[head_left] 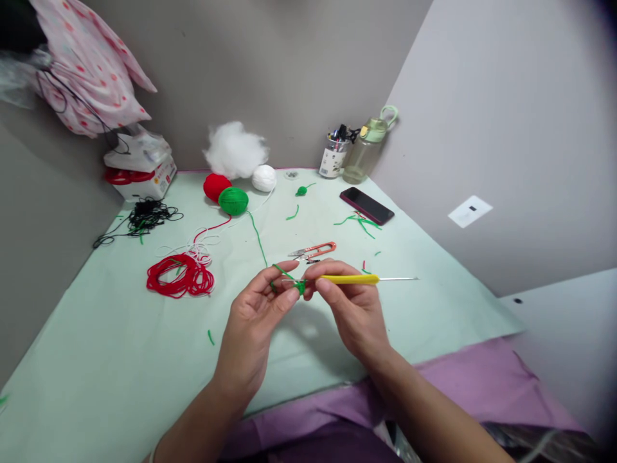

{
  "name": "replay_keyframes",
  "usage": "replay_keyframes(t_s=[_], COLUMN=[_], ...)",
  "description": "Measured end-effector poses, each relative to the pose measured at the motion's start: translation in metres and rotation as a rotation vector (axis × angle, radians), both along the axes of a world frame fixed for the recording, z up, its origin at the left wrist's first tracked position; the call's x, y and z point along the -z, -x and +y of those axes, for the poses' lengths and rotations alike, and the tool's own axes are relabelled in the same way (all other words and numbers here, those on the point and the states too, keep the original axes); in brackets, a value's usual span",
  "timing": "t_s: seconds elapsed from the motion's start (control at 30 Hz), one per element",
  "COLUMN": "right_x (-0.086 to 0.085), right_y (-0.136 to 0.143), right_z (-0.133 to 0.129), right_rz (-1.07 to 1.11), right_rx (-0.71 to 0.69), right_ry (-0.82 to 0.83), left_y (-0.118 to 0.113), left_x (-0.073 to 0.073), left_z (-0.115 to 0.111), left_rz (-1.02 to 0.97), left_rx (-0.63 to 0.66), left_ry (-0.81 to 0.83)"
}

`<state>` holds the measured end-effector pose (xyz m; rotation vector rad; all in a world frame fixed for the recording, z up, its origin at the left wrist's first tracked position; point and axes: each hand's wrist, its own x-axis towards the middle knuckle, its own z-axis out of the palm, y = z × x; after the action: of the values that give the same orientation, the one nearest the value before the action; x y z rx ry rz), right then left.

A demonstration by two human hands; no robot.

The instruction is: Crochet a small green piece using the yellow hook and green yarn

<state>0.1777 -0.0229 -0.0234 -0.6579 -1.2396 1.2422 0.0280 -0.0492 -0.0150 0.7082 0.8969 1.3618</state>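
My left hand (258, 308) pinches a small green crochet piece (301, 287) between thumb and fingers, with green yarn running over its index finger. That strand trails back to a green yarn ball (234, 201). In my right hand (354, 308) is a yellow-handled crochet hook (349, 280), held level, its left metal tip at the green piece. A second thin metal end sticks out to the right of the handle. Just beyond my hands lie orange-handled thread snips (315, 250). Whether a loop sits on the hook is too small to tell.
Behind are a red yarn ball (216, 187), a white yarn ball (264, 178) and fluffy stuffing (236, 151). Red yarn (179, 276) lies coiled at left, near tangled black yarn (150, 215). A phone (367, 205), bottle (365, 151) and pen cup (332, 157) occupy the back right.
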Motion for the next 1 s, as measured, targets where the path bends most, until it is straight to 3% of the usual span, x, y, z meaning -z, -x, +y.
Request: replay_keyframes(t_s=[0.6,0.87,0.93,1.0], right_x=[-0.006,-0.004,-0.006,-0.008], right_y=[-0.005,-0.007,-0.009,-0.011], right_z=[0.000,0.007,0.005,0.002], right_rz=[-0.188,0.059,0.032,-0.087], right_rx=[0.026,-0.139,-0.146,-0.069], right_ry=[-0.126,0.088,0.059,-0.052], left_y=[0.003,0.004,0.004,0.004], left_x=[-0.004,-0.005,-0.004,-0.002], left_z=[-0.001,-0.002,-0.002,-0.002], left_rz=[-0.018,0.013,0.032,0.067], left_rx=[0.014,0.035,0.036,0.014], left_ry=[0.021,0.034,0.017,-0.021])
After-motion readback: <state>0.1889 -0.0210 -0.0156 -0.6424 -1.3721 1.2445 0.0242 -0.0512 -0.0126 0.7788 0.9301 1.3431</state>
